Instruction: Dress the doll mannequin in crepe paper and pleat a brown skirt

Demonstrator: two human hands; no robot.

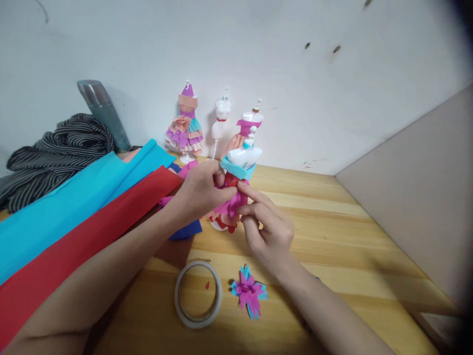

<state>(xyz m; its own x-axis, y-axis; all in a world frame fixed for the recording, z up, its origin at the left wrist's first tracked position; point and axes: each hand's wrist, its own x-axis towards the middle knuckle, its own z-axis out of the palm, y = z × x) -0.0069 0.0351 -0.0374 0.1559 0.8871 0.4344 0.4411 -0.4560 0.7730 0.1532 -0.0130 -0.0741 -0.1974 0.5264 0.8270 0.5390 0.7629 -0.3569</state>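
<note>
A small white dress-form mannequin stands nearest me, wearing a crepe-paper dress with a turquoise top band, a red waist and a magenta skirt over peach and red ruffles. My left hand is closed round the dress's waist from the left, thumb lying across its front. From the right, my right hand presses its index fingertip on the red waist paper, the other fingers curled beside the skirt. A roll of tape and a magenta and turquoise paper flower lie in front.
Behind stand a mannequin in a ruffled dress, a bare one and one with a magenta top. Turquoise paper and red paper lie left, near striped cloth and a bottle. A wall rises behind.
</note>
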